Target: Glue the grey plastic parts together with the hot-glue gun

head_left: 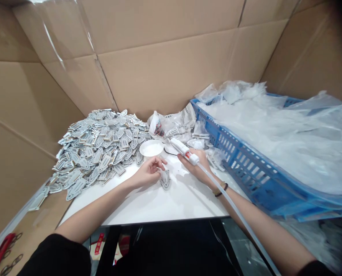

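Note:
My left hand [148, 172] rests on the white table [165, 203], fingers curled, its fingertips touching a small grey flat part [165, 179] that lies on the table. My right hand [198, 164] is closed round a white pen-like applicator [183, 149] with a red collar; a clear hose [234, 211] runs from it back along my forearm. The applicator's tip points up and left toward a white round dish [151, 148]. A dark band sits on my right wrist.
A big heap of several grey flat parts [99, 149] covers the table's left. A blue plastic crate [245, 165] lined with clear plastic film stands at right. Crumpled plastic bags [176, 124] lie behind the dish. Cardboard walls [159, 57] enclose the table.

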Tool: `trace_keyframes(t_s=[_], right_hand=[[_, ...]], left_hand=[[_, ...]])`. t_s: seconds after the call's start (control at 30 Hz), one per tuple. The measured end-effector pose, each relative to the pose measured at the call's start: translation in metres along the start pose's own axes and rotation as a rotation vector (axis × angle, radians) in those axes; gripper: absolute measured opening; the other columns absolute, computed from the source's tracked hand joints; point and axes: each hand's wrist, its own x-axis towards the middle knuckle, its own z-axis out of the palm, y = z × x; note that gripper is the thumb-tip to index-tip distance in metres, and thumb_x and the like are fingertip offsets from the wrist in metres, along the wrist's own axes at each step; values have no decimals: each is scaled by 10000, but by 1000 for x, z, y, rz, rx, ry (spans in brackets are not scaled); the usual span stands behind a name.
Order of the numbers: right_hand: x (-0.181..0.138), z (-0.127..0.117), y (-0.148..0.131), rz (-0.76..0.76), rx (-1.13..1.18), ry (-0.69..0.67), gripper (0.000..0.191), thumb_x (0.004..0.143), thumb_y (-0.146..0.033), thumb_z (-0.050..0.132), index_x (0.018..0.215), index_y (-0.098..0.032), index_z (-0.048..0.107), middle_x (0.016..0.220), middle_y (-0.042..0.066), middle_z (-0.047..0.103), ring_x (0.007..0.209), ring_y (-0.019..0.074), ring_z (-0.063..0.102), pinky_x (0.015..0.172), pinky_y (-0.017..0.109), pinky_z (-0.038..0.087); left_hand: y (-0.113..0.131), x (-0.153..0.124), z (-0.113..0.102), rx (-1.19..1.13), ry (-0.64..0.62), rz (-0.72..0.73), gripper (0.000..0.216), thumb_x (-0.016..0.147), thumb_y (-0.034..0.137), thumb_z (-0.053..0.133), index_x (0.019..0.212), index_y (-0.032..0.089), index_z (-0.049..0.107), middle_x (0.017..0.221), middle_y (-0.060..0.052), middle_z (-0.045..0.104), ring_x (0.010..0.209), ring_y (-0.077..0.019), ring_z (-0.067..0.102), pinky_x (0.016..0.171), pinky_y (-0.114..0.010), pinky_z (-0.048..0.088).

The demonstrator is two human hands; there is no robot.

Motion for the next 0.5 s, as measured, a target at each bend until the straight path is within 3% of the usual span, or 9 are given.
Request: trace_keyframes(t_s=[0.27, 0.5], right_hand=[[0, -3, -4, 30, -7, -14, 355, 843, -402, 523, 585, -220, 360, 520, 4, 486, 483, 118, 414, 519, 257, 262], [2, -2, -3, 22, -39, -7, 370, 844, -413, 519, 578, -215, 355, 530, 1, 478, 503, 105, 438, 535, 267, 260]], left_hand=[[3, -3, 6, 144, -62, 44, 235, 808, 129, 554, 957, 231, 404, 1144, -76, 585, 972, -169, 632, 799, -305, 486], [0, -4, 12, 346, -76, 103, 194, 853, 83, 425, 988, 221, 431, 1125, -73, 636, 1082, -162, 600, 897, -319, 455]])
